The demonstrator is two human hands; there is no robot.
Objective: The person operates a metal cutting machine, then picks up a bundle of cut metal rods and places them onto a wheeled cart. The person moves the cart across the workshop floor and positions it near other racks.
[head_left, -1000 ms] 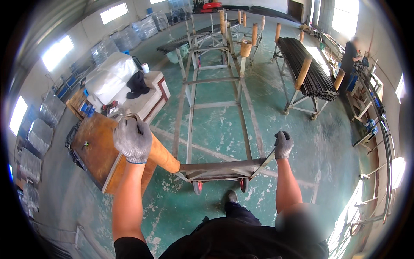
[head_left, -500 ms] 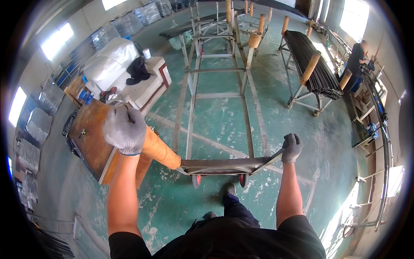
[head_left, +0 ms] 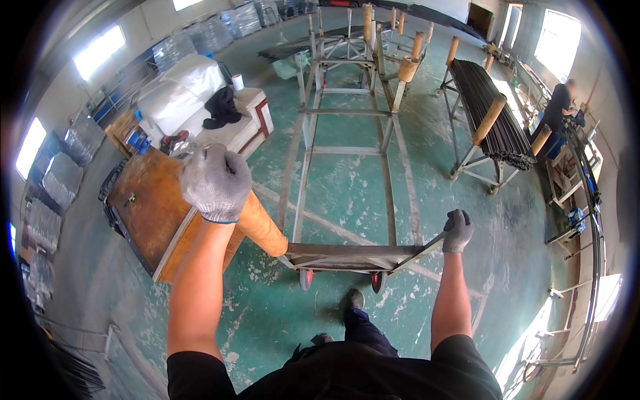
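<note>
Head view: a second shoe (head_left: 323,338) newly shows below me, while my left hand (head_left: 217,185) stays wrapped round the tube (head_left: 260,225) and my right hand (head_left: 458,231) round the bar (head_left: 423,249), so the cart (head_left: 353,251) ahead of me seems firmly held.

On the right here, long black bars (head_left: 507,137) lie on a wheeled rack (head_left: 489,120); a dark-clad person (head_left: 556,109) stands beyond. Left: dark garment (head_left: 221,108) on white sofa (head_left: 235,137).
</note>
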